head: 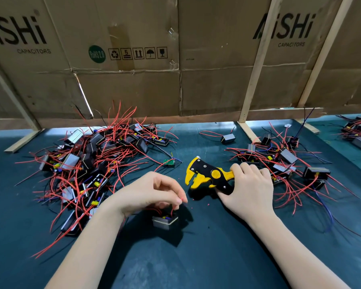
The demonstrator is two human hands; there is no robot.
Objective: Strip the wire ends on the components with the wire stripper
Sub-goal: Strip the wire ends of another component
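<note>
Two bare hands work over a dark teal table mat (196, 257). The right hand (249, 188), at about 3 o'clock from the view's centre, has its fingers curled round the handles of a yellow and black plastic wire stripper (208, 174), whose jaws stand apart and point toward 9 o'clock. The left hand (152, 191), just beside the jaws at their 8 o'clock, pinches the end of a thin red wire (172, 210) between thumb and fingertips; this wire runs down to a small black and grey box-shaped component (165, 222) lying on the mat directly under the hand, at 6 o'clock from it. One big tangled pile of like components with red leads (92, 161) lies at 9 o'clock, a smaller pile (283, 161) at 3 o'clock behind the right hand. Brown cardboard sheets (175, 59) printed AiSHi stand at 12 o'clock.
</note>
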